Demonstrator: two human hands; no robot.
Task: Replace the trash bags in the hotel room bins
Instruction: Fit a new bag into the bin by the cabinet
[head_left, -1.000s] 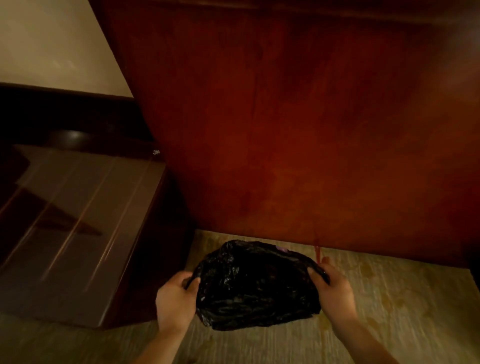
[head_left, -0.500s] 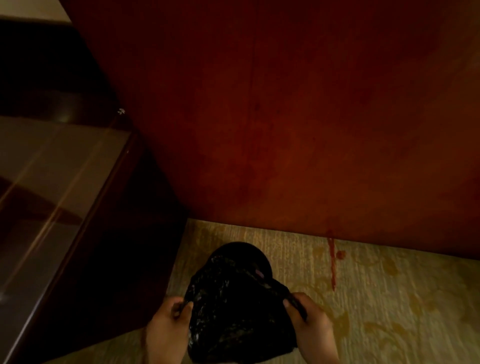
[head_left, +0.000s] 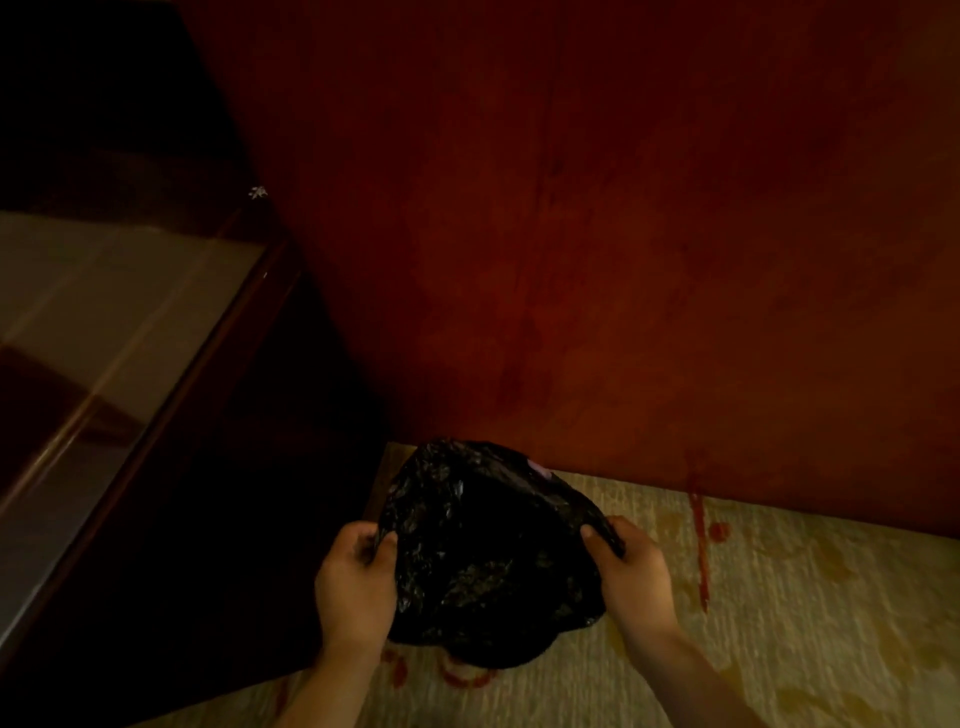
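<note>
Low in the view, at six o'clock: a black trash bag (head_left: 493, 551), crumpled and glossy, held up off the patterned carpet (head_left: 805, 597) between both hands. Gripped at its nine o'clock edge by the left hand (head_left: 353, 587), fingers (head_left: 382, 545) curled round a bunched fold of film, thumb on top. Gripped at its three o'clock edge by the right hand (head_left: 631, 577), fingers (head_left: 592, 532) likewise curled and pinching the rim. Just beyond, at twelve o'clock, a dark red wooden panel (head_left: 623, 234). At nine o'clock, a glass-covered tabletop (head_left: 104, 322), well apart from the bag. No bin to be made out; possibly hidden beneath the bag, cannot tell. At the bag's one o'clock edge, a pale pink scrap (head_left: 537, 467) of unclear nature.

Likely thin, soft, very light film: no stiffness, sags and billows, follows any pull. Probably slippery and inclined to cling to itself, so best taken at the rim, a gathered fold in each hand at opposite sides, as here, to stretch the mouth open. Risks tearing if yanked over a hard edge. Whether empty or holding rubbish, cannot tell.
</note>
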